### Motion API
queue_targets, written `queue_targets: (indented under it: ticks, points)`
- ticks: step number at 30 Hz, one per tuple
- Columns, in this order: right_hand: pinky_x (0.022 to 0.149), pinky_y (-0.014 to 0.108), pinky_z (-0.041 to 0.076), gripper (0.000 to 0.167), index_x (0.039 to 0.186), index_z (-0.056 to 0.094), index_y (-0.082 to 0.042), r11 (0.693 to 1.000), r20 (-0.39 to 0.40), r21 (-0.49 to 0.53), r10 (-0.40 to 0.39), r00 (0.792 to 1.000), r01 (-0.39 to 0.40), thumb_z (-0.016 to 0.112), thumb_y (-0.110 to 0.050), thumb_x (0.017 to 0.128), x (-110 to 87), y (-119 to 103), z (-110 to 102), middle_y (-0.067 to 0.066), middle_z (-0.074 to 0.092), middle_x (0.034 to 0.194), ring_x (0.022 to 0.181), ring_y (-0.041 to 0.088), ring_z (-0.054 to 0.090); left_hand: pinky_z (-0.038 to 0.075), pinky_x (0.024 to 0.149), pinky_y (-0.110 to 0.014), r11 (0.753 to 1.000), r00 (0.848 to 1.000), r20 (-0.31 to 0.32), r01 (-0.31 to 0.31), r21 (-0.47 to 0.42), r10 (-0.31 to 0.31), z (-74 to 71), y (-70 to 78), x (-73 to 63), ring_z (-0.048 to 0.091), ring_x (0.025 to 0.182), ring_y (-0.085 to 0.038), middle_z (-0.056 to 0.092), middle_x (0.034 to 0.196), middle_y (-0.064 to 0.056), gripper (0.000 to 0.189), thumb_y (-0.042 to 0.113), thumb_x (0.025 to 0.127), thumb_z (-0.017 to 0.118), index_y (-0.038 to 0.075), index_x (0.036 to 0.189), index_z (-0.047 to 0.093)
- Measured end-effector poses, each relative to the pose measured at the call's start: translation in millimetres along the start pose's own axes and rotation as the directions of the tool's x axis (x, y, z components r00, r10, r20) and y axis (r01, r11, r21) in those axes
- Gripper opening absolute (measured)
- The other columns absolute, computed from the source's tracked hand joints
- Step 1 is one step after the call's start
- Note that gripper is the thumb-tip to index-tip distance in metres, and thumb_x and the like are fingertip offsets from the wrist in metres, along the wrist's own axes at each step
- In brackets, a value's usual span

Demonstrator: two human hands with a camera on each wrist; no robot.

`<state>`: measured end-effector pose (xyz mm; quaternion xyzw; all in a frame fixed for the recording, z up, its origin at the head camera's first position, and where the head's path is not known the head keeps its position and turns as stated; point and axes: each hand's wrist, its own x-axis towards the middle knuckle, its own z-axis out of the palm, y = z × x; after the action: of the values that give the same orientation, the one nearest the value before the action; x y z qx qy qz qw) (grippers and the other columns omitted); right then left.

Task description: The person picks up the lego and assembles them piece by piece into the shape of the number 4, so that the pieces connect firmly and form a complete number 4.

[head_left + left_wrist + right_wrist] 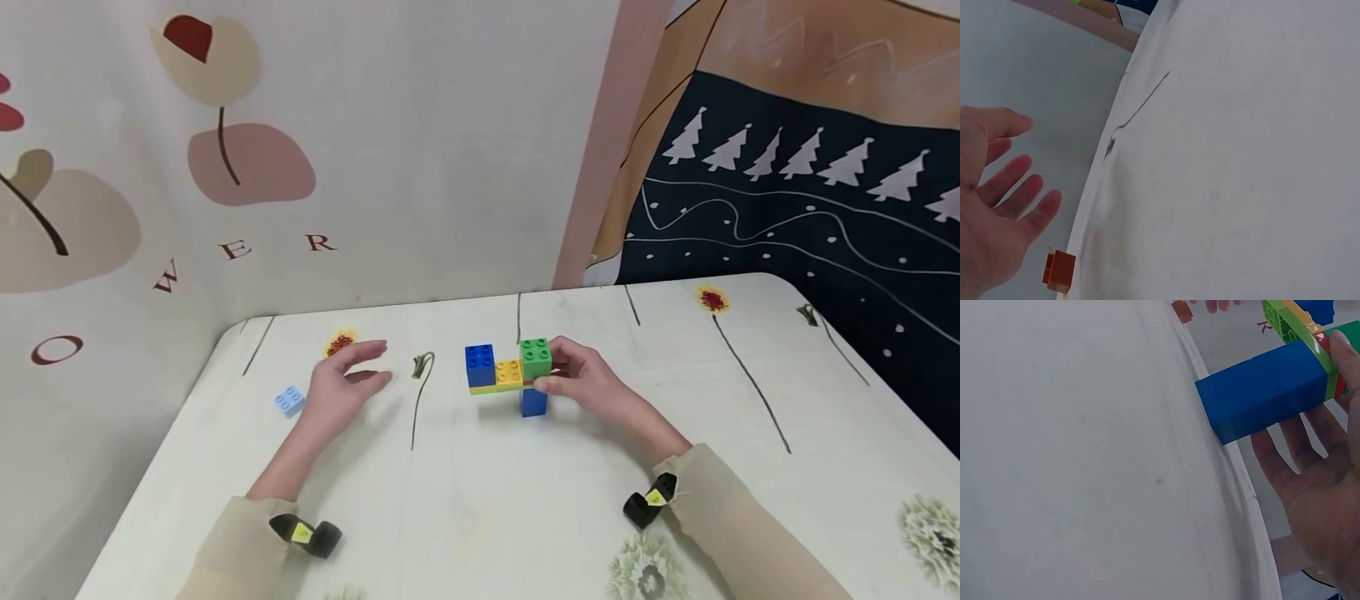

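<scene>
Brick structure (509, 375) pinched in the right hand (600, 387), left hand (341, 398) with fingers apart

And look at that right hand: thumb on the near side, fingertips round the far side, clamped on the structure's right end, right by the green brick (536, 360). From the right wrist, the thumb presses along the red piece (1340, 387), while the other fingers spread behind and below the blue column (1263, 390), two bricks long. Whether that column's foot touches the table, I cannot tell.

Over to the left hand, and there's a wide gap between thumb and fingers! They point towards the structure, well apart from it. The left wrist view shows the fingers slightly bent and separated, with an orange-red brick (1061, 271) near the hand, close to the table's edge.

So where's the structure? Over the middle of the white tabletop (465, 492), between the two hands but right up against the right one. A blue brick (480, 367) sits on its left end, a yellow brick (508, 373) comes next, then the green on the right, with blue below it.

And out beyond the left wrist, a light blue brick (289, 401) lies on the tabletop, studs up, near the hand.
</scene>
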<state>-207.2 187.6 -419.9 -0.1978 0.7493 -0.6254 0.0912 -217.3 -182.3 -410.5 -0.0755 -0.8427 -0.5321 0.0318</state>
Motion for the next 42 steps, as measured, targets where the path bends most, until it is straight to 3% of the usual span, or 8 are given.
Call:
queue_targets:
  ticks: [4, 9, 14, 18, 22, 28, 33, 42]
  points:
    - [0.089, 0.027, 0.056, 0.031, 0.123, 0.057, 0.004, 1.0, -0.001, 0.003, 0.005, 1.0, -0.005, 0.071, -0.003, 0.096, 0.2, 0, 0, 0.019, 0.064, 0.125, 0.111, 0.03, 0.064, 0.049, 0.089, -0.013, 0.998, 0.994, -0.105, 0.037, 0.045, -0.033, -6.8, -7.2, 7.5, 0.059, 0.118, -0.039, 0.059, 0.138, -0.02, 0.047, 0.001, 0.093, 0.073, -0.003, 0.137, 0.061]
    - [0.089, 0.027, 0.056, 0.031, 0.123, 0.056, 0.003, 1.0, -0.006, -0.002, 0.011, 1.0, -0.011, 0.07, -0.004, 0.096, 0.2, -1, -1, 0.019, 0.063, 0.126, 0.112, 0.031, 0.064, 0.047, 0.077, -0.007, 0.992, 0.962, -0.257, 0.112, 0.059, -0.093, -8.6, -14.0, 13.2, 0.063, 0.107, -0.032, 0.062, 0.126, -0.022, 0.043, 0.001, 0.093, 0.072, 0.0, 0.135, 0.065]
    - [0.089, 0.027, 0.056, 0.031, 0.124, 0.056, 0.004, 1.0, -0.001, 0.003, 0.008, 1.0, -0.008, 0.069, -0.003, 0.096, 1.3, 0, 0, 0.02, 0.063, 0.126, 0.112, 0.031, 0.064, 0.046, 0.069, -0.005, 0.983, 0.936, -0.318, 0.177, 0.058, -0.15, -12.1, -19.4, 18.2, 0.063, 0.111, -0.035, 0.059, 0.139, -0.02, 0.048, 0.002, 0.093, 0.07, 0.002, 0.141, 0.06]
    - [0.09, 0.027, 0.056, 0.031, 0.124, 0.056, 0.005, 1.0, 0.004, 0.008, 0.018, 1.0, -0.018, 0.069, -0.003, 0.096, 0.9, 2, 1, 0.021, 0.064, 0.126, 0.112, 0.03, 0.064, 0.044, 0.066, -0.005, 0.98, 0.924, -0.355, 0.183, 0.075, -0.146, -13.4, -22.6, 21.1, 0.064, 0.108, -0.036, 0.06, 0.139, -0.021, 0.047, 0.001, 0.093, 0.069, 0.0, 0.139, 0.061]
    - [0.089, 0.027, 0.056, 0.031, 0.123, 0.056, 0.004, 1.0, -0.003, 0.0, 0.028, 1.0, -0.028, 0.07, -0.004, 0.096, 0.0, 2, 1, 0.02, 0.064, 0.126, 0.111, 0.03, 0.064, 0.048, 0.076, -0.019, 0.973, 0.907, -0.403, 0.189, 0.13, -0.123, -14.6, -26.4, 24.4, 0.064, 0.105, -0.037, 0.061, 0.136, -0.022, 0.043, 0.002, 0.092, 0.07, -0.001, 0.135, 0.064]
    - [0.089, 0.027, 0.056, 0.03, 0.122, 0.057, 0.003, 1.0, -0.007, -0.009, 0.024, 1.0, -0.024, 0.07, -0.004, 0.096, -0.5, 2, 1, 0.02, 0.064, 0.126, 0.111, 0.031, 0.064, 0.044, 0.103, -0.052, 0.965, 0.912, -0.382, 0.22, 0.141, -0.152, -17.6, -28.8, 29.8, 0.051, 0.129, -0.042, 0.057, 0.139, -0.027, 0.048, 0.004, 0.092, 0.069, -0.003, 0.138, 0.06]
    - [0.089, 0.027, 0.056, 0.03, 0.122, 0.056, 0.003, 1.0, -0.006, -0.01, 0.02, 1.0, -0.02, 0.07, -0.004, 0.096, -1.0, 1, 1, 0.02, 0.064, 0.125, 0.111, 0.03, 0.064, 0.041, 0.11, -0.049, 0.964, 0.918, -0.342, 0.249, 0.098, -0.202, -16.2, -30.4, 35.1, 0.05, 0.133, -0.039, 0.057, 0.141, -0.024, 0.051, 0.003, 0.093, 0.068, -0.003, 0.142, 0.056]
    - [0.089, 0.027, 0.056, 0.03, 0.122, 0.056, 0.004, 1.0, -0.007, -0.004, 0.016, 1.0, -0.016, 0.069, -0.003, 0.097, -0.9, 1, 1, 0.02, 0.064, 0.126, 0.111, 0.03, 0.064, 0.042, 0.111, -0.049, 0.951, 0.898, -0.367, 0.295, 0.089, -0.244, -9.2, -34.2, 41.6, 0.053, 0.13, -0.038, 0.059, 0.138, -0.024, 0.057, 0.01, 0.092, 0.074, -0.001, 0.144, 0.055]
